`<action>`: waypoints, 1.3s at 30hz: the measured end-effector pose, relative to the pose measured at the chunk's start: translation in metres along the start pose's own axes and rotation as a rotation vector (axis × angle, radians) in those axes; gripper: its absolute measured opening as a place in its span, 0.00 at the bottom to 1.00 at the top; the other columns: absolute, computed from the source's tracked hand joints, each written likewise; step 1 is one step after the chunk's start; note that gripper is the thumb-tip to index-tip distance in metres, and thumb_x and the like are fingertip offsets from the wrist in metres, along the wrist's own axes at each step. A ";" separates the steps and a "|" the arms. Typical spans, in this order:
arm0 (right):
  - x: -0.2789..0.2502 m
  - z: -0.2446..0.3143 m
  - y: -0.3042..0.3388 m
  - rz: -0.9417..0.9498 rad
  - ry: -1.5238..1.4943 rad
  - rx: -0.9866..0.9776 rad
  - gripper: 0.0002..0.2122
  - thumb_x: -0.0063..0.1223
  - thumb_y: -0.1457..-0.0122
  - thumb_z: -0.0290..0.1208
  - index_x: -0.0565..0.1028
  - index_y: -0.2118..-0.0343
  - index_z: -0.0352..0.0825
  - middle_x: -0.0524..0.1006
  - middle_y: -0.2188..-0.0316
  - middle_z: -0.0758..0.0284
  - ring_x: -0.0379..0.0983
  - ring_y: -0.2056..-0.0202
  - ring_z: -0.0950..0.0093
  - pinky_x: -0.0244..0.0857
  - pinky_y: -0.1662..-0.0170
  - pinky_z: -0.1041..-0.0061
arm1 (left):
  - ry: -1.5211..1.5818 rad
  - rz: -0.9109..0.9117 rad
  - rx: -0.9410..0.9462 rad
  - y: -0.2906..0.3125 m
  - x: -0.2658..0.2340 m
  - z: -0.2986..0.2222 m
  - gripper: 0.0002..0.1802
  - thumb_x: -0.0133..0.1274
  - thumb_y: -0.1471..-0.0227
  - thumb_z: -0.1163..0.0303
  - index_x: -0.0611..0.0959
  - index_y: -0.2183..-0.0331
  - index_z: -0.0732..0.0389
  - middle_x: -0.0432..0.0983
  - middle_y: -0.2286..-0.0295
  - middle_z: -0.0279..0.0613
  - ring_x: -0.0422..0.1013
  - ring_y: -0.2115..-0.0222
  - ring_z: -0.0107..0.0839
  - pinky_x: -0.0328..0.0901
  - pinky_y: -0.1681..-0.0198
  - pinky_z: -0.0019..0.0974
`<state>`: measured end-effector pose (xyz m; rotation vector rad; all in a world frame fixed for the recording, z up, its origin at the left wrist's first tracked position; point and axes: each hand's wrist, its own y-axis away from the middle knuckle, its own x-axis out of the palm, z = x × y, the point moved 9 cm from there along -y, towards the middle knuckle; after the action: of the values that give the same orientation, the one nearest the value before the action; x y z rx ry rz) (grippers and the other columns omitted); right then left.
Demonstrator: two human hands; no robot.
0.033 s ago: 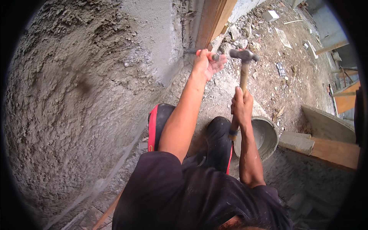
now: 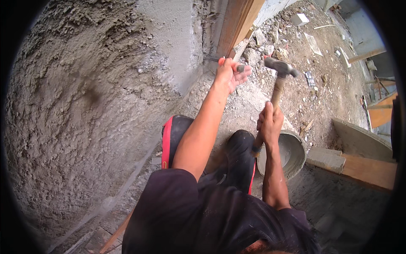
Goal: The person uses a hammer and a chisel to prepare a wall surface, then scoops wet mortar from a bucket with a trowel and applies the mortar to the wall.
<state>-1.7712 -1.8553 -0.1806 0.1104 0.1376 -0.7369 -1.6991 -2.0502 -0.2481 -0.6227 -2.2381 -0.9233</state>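
Rough plaster wall (image 2: 84, 106) fills nine o'clock. Left hand (image 2: 228, 75) is clenched around a chisel (image 2: 237, 67) set against the wall's edge beside the wooden frame (image 2: 237, 21). At two o'clock, right hand (image 2: 270, 123) grips the hammer (image 2: 280, 67), head raised. A glancing blow could catch those exposed fingers or chip the frame.

Dirt ground (image 2: 296, 91) strewn with rubble, bearing a grey round basin (image 2: 292, 153), concrete block (image 2: 325, 158) and wooden plank (image 2: 372, 171)

bare forearms, dark short-sleeved shirt (image 2: 203, 211), black trousers (image 2: 239, 156) with red side stripe, no gloves on fingers
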 end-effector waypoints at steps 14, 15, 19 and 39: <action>-0.012 0.017 0.028 -0.047 -0.151 -0.024 0.15 0.43 0.31 0.39 0.63 0.74 0.37 0.63 0.87 0.75 0.58 0.88 0.85 0.53 0.85 0.83 | -0.090 -0.036 0.040 -0.003 -0.007 0.004 0.22 0.35 0.39 0.57 0.71 0.80 0.56 0.79 0.60 0.61 0.77 0.58 0.50 0.65 0.46 0.49; -0.012 0.018 0.028 -0.044 -0.127 -0.023 0.15 0.43 0.31 0.39 0.63 0.74 0.37 0.63 0.87 0.75 0.58 0.87 0.85 0.53 0.85 0.83 | -0.073 0.000 0.043 -0.006 -0.007 -0.001 0.22 0.34 0.39 0.57 0.71 0.80 0.57 0.79 0.60 0.61 0.77 0.57 0.50 0.65 0.46 0.50; -0.011 0.018 0.027 -0.014 -0.140 -0.025 0.15 0.43 0.31 0.38 0.64 0.74 0.36 0.63 0.86 0.75 0.59 0.87 0.86 0.54 0.85 0.82 | -0.027 0.031 0.036 -0.004 0.002 -0.008 0.23 0.33 0.38 0.56 0.71 0.80 0.57 0.78 0.60 0.63 0.75 0.54 0.52 0.64 0.45 0.51; 0.032 0.027 -0.023 0.084 0.286 -0.147 0.14 0.42 0.31 0.37 0.65 0.74 0.37 0.63 0.86 0.77 0.58 0.86 0.87 0.52 0.85 0.82 | 0.199 0.005 0.063 -0.016 0.004 -0.031 0.22 0.32 0.35 0.53 0.73 0.73 0.56 0.77 0.60 0.66 0.75 0.54 0.57 0.65 0.47 0.56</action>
<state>-1.7608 -1.8975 -0.1602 0.0805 0.4559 -0.6218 -1.7004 -2.0831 -0.2347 -0.4859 -2.0781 -0.8694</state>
